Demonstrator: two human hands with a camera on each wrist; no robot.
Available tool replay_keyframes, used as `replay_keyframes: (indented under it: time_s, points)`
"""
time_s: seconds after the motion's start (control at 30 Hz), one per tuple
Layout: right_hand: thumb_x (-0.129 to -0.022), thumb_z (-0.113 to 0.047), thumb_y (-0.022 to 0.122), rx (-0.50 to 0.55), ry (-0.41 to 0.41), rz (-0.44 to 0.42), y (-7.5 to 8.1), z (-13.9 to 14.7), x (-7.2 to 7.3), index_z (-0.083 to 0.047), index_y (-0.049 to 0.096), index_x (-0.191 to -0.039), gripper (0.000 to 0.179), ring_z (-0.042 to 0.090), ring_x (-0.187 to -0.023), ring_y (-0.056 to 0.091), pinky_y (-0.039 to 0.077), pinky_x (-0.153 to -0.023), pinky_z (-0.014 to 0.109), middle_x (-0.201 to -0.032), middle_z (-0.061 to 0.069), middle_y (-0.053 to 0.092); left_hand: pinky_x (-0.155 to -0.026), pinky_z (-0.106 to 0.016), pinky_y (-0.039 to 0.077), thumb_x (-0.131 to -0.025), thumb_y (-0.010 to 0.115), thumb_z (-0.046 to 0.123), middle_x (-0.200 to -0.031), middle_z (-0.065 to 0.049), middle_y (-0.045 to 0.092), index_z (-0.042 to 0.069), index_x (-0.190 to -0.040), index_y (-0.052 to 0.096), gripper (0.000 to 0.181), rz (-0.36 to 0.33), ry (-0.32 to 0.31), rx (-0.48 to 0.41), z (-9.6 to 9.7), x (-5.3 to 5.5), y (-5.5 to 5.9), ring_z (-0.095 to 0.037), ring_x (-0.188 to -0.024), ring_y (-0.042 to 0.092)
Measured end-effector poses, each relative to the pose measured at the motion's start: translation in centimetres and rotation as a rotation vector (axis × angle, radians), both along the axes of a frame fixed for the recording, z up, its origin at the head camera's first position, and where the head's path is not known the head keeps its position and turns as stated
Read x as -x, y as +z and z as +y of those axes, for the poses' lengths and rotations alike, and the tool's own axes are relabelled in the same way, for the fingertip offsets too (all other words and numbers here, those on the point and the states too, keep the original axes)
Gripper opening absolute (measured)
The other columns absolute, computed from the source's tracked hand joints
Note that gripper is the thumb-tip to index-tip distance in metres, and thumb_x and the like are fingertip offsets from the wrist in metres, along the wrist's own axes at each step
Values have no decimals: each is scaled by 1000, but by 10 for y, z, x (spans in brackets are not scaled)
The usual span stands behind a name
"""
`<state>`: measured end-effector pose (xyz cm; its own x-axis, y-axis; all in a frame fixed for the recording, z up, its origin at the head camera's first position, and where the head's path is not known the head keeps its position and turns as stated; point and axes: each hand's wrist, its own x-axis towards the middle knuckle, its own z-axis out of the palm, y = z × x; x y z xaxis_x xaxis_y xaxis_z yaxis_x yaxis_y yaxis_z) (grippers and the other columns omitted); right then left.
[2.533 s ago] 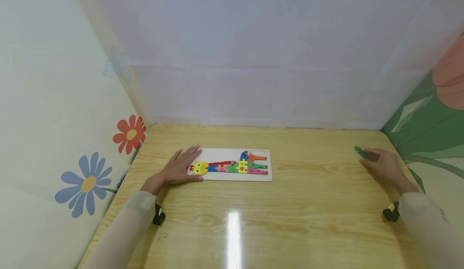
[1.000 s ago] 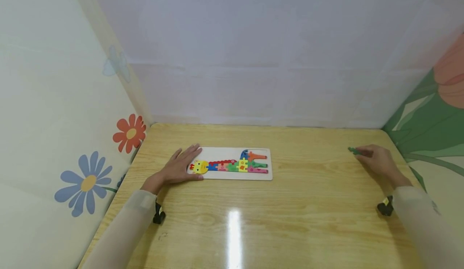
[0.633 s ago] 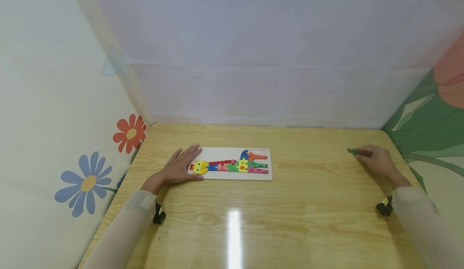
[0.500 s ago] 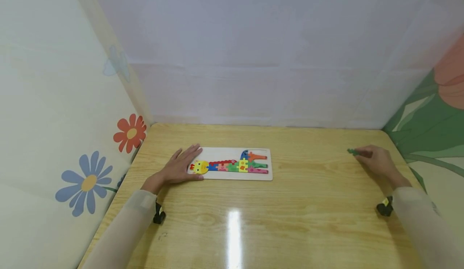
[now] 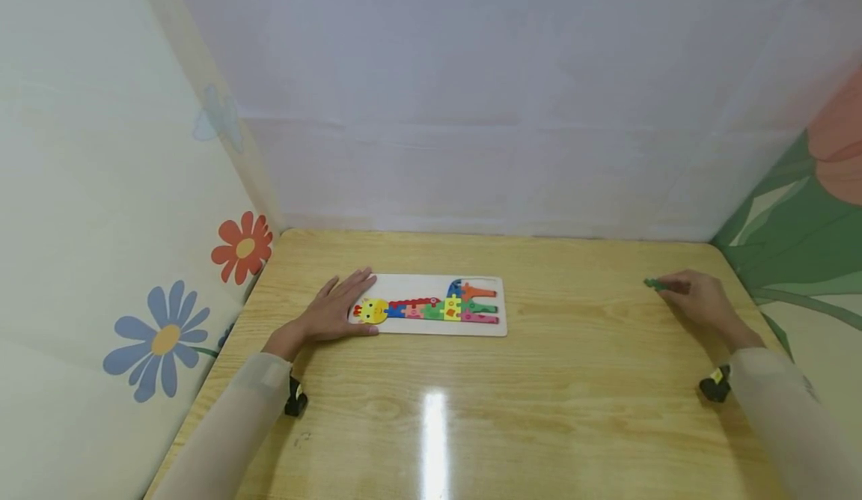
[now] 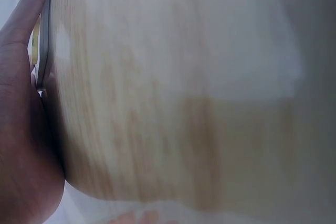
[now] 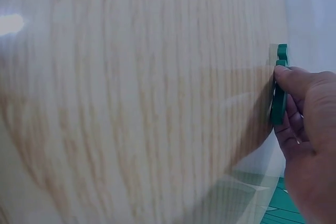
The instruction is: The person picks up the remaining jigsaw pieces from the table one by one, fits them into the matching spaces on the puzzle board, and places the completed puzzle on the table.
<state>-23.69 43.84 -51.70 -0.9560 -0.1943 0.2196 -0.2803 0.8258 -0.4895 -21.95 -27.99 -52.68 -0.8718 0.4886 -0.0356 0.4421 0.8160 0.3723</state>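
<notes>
A giraffe puzzle board [image 5: 404, 284], white with bright interlocking pieces, lies flat on the table left of centre in the head view. My left hand [image 5: 333, 311] rests on its left end beside the yellow giraffe head, fingers spread and thumb along the near edge. In the left wrist view the left thumb [image 6: 23, 17] lies against the board's side. Far to the right, my right hand [image 5: 700, 299] pinches a small green puzzle piece [image 7: 280, 95] between thumb and fingers, close to the tabletop. Part of the piece is hidden behind the fingers.
The wood-grain table [image 5: 559, 380] carries a bright light reflection near its front. A pale cloth wall [image 5: 471, 148] stands along the back edge. Flower-printed panels [image 5: 155, 186] rise at the left and right sides. A black wrist camera [image 5: 715, 384] sits below the right wrist.
Over the earlier part of this span, the right hand moved a little to the left with the green piece and the piece's angle shifted. Since then it is nearly still. The left hand and board stay put.
</notes>
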Motion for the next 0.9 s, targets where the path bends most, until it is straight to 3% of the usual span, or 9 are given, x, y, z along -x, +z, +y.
replay_keyframes:
  time_s: [0.27, 0.4, 0.47, 0.53, 0.67, 0.9]
  points:
    - [-90, 3, 80, -25, 20, 33, 0, -1, 1, 9, 76, -111, 23, 51, -94, 72, 51, -70, 14, -107, 33, 73, -128, -65, 2, -86, 74, 69, -178, -10, 16, 12, -170, 24, 113, -19, 7, 8, 0, -1, -1, -33, -164, 12]
    - [-90, 2, 80, -34, 22, 22, 0, -1, 1, 9, 75, -112, 23, 53, -96, 71, 62, -76, 43, -109, 34, 73, -128, -64, 1, -87, 73, 69, -178, -10, 15, 12, -170, 23, 113, -21, 9, 16, 0, -1, 0, -33, -164, 12]
    - [-91, 2, 79, -35, 24, 18, 0, -1, 1, 9, 75, -113, 23, 54, -98, 70, 59, -81, 58, -110, 34, 73, -128, -64, 1, -87, 73, 68, -178, -10, 15, 12, -170, 23, 112, -19, 8, 15, 0, 0, 1, -33, -164, 12]
    - [-91, 3, 79, -36, 24, 18, 0, -2, 2, 10, 75, -112, 23, 56, -99, 69, 55, -85, 66, -110, 35, 72, -128, -64, 1, -87, 74, 68, -178, -10, 15, 12, -170, 23, 112, -19, 6, 18, 0, 0, 1, -33, -164, 12]
    - [-89, 3, 80, -37, 28, 23, 0, -2, 2, 9, 75, -112, 24, 57, -100, 68, 53, -87, 69, -109, 35, 73, -128, -64, 1, -87, 74, 68, -178, -10, 15, 11, -170, 23, 113, -24, 2, 19, 1, 0, 2, -33, -164, 12]
    - [-90, 2, 81, -35, 35, 11, 1, -4, 3, 9, 76, -112, 24, 54, -100, 70, 56, -85, 65, -109, 33, 73, -128, -64, 1, -87, 75, 67, -178, -10, 15, 11, -170, 23, 112, -24, 1, 21, 1, 0, 3, -33, -164, 12]
